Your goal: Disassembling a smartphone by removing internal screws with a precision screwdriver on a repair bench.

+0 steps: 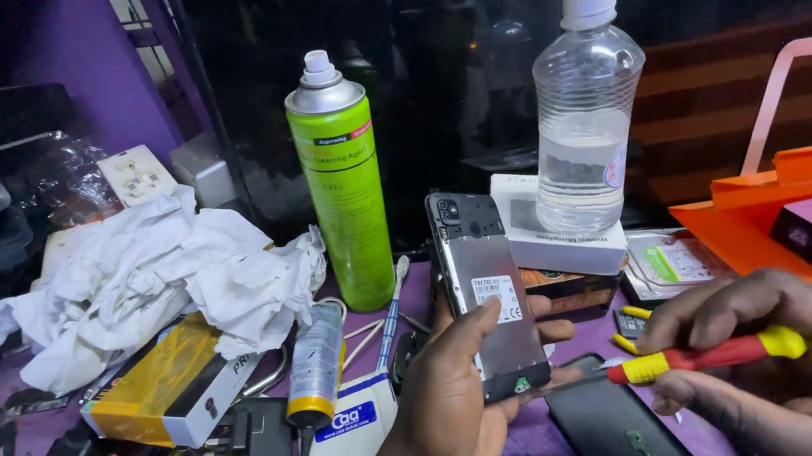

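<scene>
Right hand (793, 368) grips red-and-yellow plastic-handled screwdriver (711, 356), tip at bottom corner of opened grey smartphone (486, 290). Left hand (464, 393) clamps that smartphone upright above purple counter (559, 343). Tip could slip and gouge it; clear plastic water bottle (583, 109) behind smartphone might topple if bumped.

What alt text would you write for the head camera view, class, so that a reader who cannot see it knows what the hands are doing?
A left hand holds a grey phone upright, back facing the camera, while the right hand points a red and yellow screwdriver at its lower edge. Behind stand a green spray can and a clear bottle on a cluttered purple table.
</scene>
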